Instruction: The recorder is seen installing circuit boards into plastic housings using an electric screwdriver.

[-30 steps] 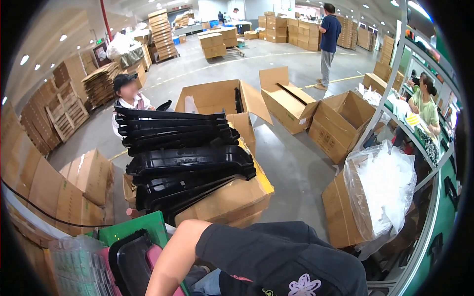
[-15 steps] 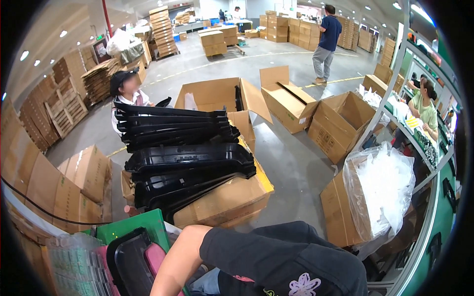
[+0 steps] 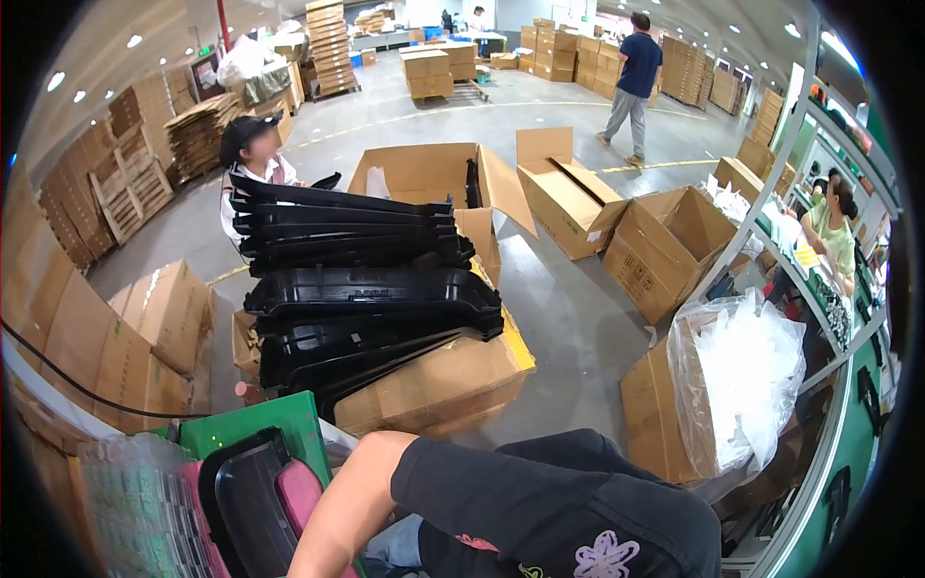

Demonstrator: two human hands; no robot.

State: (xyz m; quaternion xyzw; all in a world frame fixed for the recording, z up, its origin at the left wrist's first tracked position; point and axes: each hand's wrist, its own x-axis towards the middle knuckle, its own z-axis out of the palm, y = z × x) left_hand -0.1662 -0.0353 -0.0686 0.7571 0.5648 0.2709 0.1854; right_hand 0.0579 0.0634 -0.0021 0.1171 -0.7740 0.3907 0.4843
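Neither of my hands shows; both lie outside the picture. One of my arms, in a black sleeve [image 3: 520, 486] with a flower print, crosses the bottom, and its bare forearm [image 3: 342, 506] runs down past the lower edge. Beside that forearm, a black plastic tray-like part [image 3: 252, 506] with a raised rim rests against pink pieces [image 3: 306, 493] and a green board [image 3: 289, 424]. Left of it stand several clear plastic trays [image 3: 135, 506]. Beyond the arm, long black plastic parts [image 3: 376, 294] are piled on a cardboard box [image 3: 434, 390].
A person in a cap [image 3: 252, 149] stands behind the pile. Open cartons [image 3: 665, 250] stand beyond it, and a box with a clear bag of white pieces [image 3: 742, 376] is at right. A metal rack [image 3: 742, 231] rises there. Another person [image 3: 636, 87] walks farther off.
The view has shifted slightly. The distant person in dark blue has taken a step, and the person in the cap has turned the head a little. My arm stays bent in nearly the same place.
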